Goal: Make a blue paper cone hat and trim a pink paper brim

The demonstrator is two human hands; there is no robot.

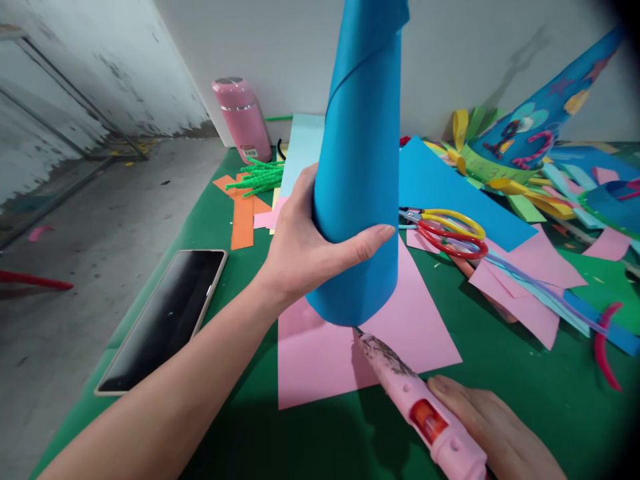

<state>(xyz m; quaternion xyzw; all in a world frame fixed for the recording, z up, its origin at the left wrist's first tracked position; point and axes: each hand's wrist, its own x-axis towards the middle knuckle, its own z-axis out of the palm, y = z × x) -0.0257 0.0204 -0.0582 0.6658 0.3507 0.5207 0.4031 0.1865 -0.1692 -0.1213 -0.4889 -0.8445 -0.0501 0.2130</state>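
My left hand [315, 250] is wrapped round the lower part of a tall blue paper cone [363, 160], its thumb across the near side. The cone stands upright, its top cut off by the frame. Below it lies a pink paper sheet [320, 373]. In my right hand [495, 420] is a pink glue gun [415, 397] with a dark, stained front end. Its nozzle points at the cone's bottom edge and appears to touch it. The fingers under the glue gun's handle are partly out of sight.
A phone [163, 320] lies at the table's left edge. Behind it are green pipe cleaners [260, 177], orange paper strips [243, 217] and a pink bottle [243, 120]. To the right are red-and-yellow scissors [453, 233], paper scraps [520, 293] and a decorated blue cone hat [530, 127].
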